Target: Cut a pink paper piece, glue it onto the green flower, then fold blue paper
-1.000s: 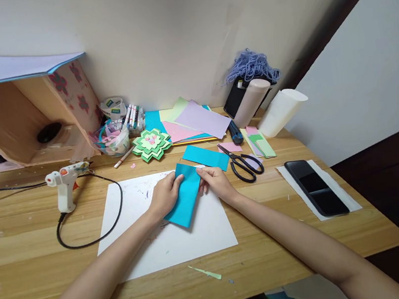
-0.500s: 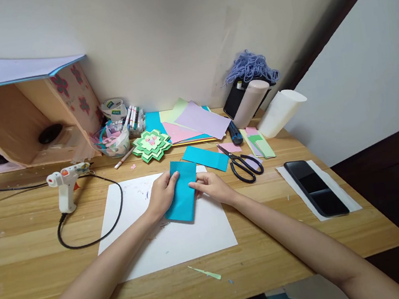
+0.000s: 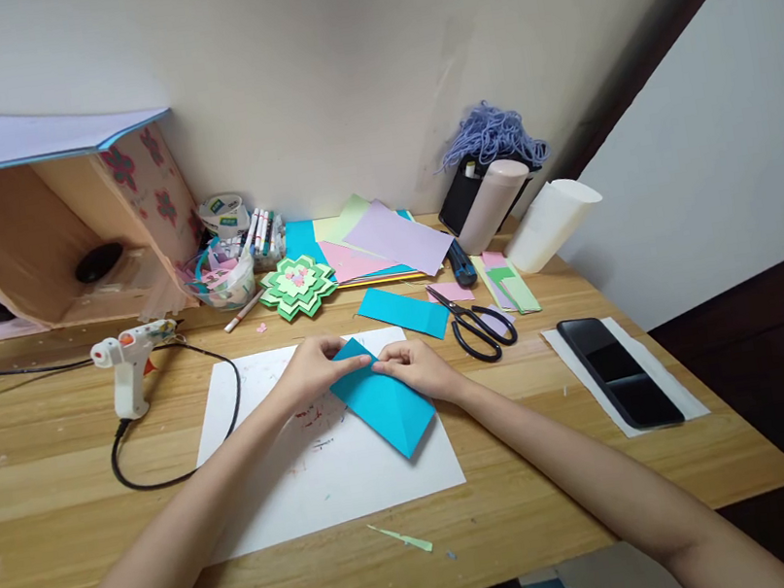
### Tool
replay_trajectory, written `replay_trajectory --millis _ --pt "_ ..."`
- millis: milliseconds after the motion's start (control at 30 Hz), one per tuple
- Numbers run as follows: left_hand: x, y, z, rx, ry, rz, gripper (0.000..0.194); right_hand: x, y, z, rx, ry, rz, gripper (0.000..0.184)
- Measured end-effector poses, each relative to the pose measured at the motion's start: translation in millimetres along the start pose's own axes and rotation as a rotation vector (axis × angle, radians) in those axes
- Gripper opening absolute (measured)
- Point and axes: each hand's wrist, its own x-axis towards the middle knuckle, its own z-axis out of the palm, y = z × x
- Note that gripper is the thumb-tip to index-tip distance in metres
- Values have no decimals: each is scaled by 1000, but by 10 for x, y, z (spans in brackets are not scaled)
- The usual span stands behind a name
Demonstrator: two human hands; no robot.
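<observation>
A folded piece of blue paper (image 3: 391,412) is tilted over the white sheet (image 3: 282,497), a faint crease running down toward its lower corner. At its upper left edge, my left hand (image 3: 319,369) pinches it, thumb on top and fingers behind. My right hand (image 3: 414,367) grips the upper right edge with thumb and curled fingers close to the left thumb. Another blue paper strip (image 3: 404,313) lies just beyond the hands. Black-handled scissors (image 3: 482,328) rest to the right of that strip.
A glue gun (image 3: 130,367) with a looping cord stands at left. A green layered paper flower (image 3: 298,286), a tub of scraps (image 3: 221,285) and coloured paper sheets (image 3: 405,238) sit at the back. On the right lies a phone (image 3: 621,373); a green paper sliver (image 3: 403,539) is in front.
The blue paper has been turned, its lower end swinging right, and a crease now shows on it. My left hand has shifted toward its top edge, nearer my right hand.
</observation>
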Motion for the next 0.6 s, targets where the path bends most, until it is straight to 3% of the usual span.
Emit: replay_trajectory --millis 100,233,500,600 --pt "-7 18 14 182 90 56 41 -11 -10 12 -6 -38 -13 27" --pt "13 8 -24 140 113 14 38 7 -1 0 12 -24 6 29" --pt "94 -2 -420 112 208 -29 38 31 11 -25 197 91 14 30" --pt "82 -26 -541 136 151 -43 35 33 12 -28 281 157 42 30"
